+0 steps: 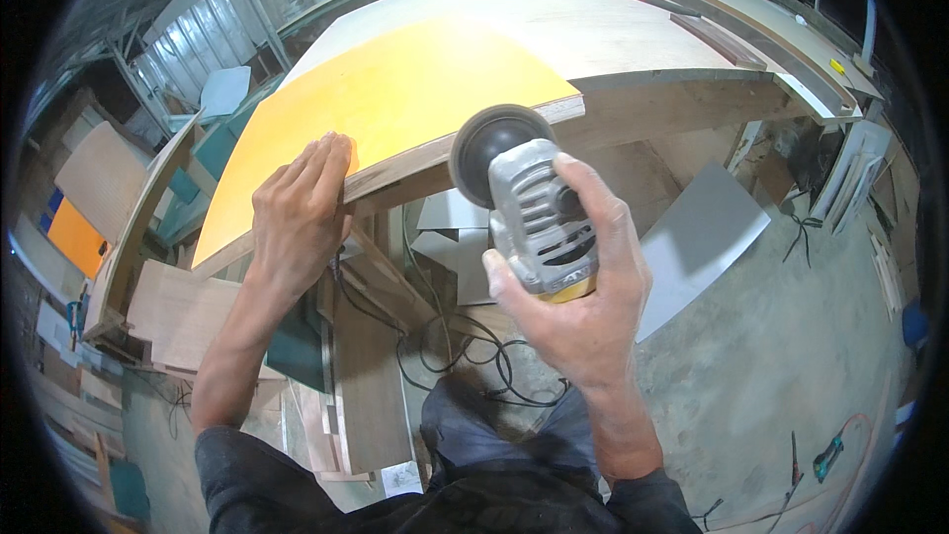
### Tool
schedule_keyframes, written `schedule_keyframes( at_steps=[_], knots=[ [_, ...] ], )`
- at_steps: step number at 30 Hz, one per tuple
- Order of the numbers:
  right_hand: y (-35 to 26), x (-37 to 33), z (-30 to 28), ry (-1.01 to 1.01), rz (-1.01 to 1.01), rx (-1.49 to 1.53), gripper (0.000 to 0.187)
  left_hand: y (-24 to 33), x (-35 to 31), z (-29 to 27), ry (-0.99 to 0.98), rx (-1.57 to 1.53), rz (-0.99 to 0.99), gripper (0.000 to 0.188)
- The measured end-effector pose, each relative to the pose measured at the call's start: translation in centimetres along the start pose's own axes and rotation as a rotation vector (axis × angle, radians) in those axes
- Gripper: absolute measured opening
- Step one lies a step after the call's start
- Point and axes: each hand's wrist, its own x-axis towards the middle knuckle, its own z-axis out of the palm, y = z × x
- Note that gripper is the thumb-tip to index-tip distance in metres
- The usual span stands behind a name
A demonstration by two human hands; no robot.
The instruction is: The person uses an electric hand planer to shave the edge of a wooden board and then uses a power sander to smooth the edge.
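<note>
A yellow-faced board (395,89) lies on a large pale table, its raw plywood edge toward me. My left hand (301,193) presses on its near left part, fingers together on the yellow face and thumb down by the edge. My right hand (593,287) is closed around a handheld disc sander (542,203) with a grey vented body and a bit of yellow below. Its round dark disc is at the board's near edge, close to the right corner. Whether the disc is spinning I cannot tell.
On the table (514,0) lie a red-and-black tool (652,2) and a dark wooden strip (717,40). Black cable (484,346) coils on the floor below. A grey-white sheet (702,247) leans at right. Wooden panels (183,311) stand at left. A green tool (828,457) lies lower right.
</note>
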Motion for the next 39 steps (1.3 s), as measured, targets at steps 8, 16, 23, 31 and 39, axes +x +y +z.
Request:
schedule_keyframes(
  at_steps=[8, 16, 23, 31, 39],
  knots=[
    [2.9, 1.9, -3.3, 0.104, 0.055, 0.108, 0.071, 0.5, 0.3, 0.1, 0.023, -0.04, -0.033, 0.067],
    [0.5, 0.9, -1.9, 0.004, 0.08, 0.013, 0.075, 0.2, 0.0, -0.5, -0.002, -0.009, -0.011, 0.06],
    [1.9, 1.5, -2.9, 0.029, 0.089, 0.054, 0.074, 0.4, 0.0, -0.1, 0.017, -0.03, -0.021, 0.065],
    [0.5, 0.3, -0.5, 0.008, 0.013, 0.004, 0.073, 0.2, -0.1, -0.6, 0.037, -0.03, 0.004, 0.064],
    [-1.1, -0.6, 1.3, -0.026, 0.001, 0.027, 0.075, 0.1, -0.4, -0.3, 0.01, -0.052, -0.054, 0.063]
  ],
)
